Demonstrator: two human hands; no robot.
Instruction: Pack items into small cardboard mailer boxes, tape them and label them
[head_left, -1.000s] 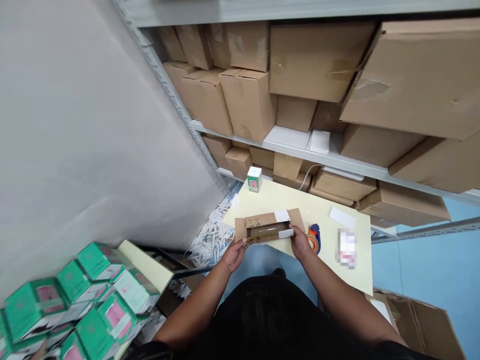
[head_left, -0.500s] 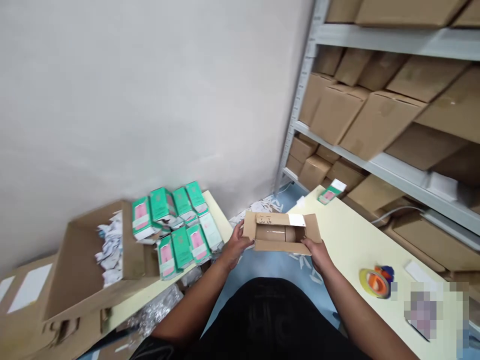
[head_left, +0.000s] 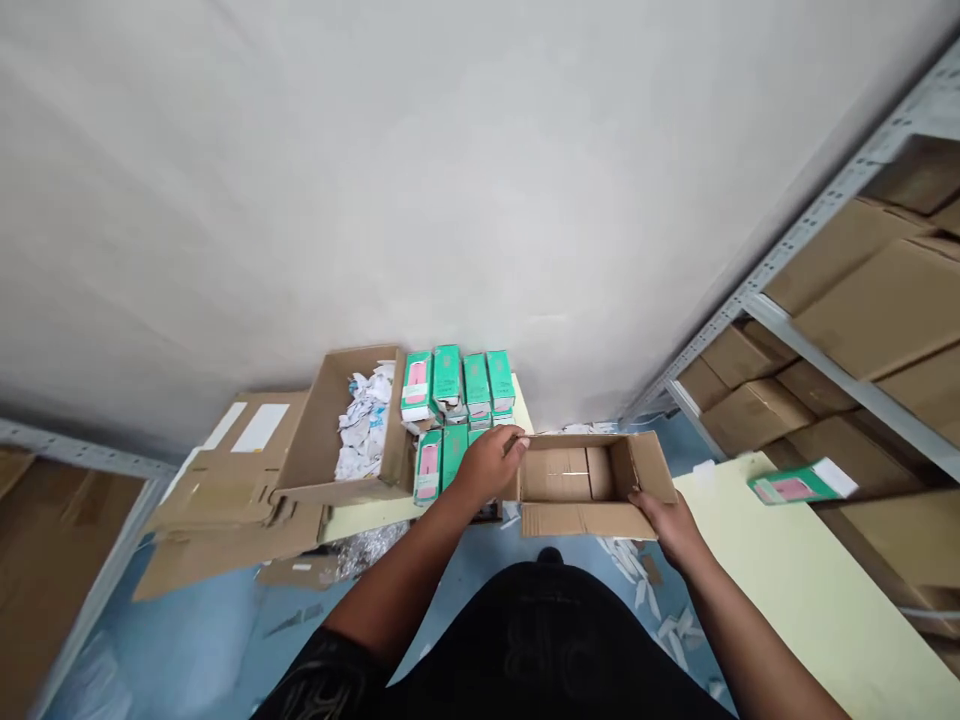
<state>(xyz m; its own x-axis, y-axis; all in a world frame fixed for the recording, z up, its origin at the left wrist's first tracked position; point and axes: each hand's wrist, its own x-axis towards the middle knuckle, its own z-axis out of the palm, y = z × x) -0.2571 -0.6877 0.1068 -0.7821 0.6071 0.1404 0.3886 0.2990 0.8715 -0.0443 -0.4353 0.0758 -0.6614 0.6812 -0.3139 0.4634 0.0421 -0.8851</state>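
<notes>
Both sides of empty cardboard box (head_left: 577,478) gripped: left hand (head_left: 491,462), right hand (head_left: 671,520) | green cartons (head_left: 450,385) stacked beside

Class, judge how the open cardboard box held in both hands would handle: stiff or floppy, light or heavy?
Probably light: the open cardboard box looks empty and hangs between left hand and right hand. Its unfolded flaps would likely flop; walls seem stiffer.

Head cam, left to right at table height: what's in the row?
Flat cardboard → scrap box → green boxes → carton, held by the left hand and right hand → lone green box → shelf boxes.
</notes>
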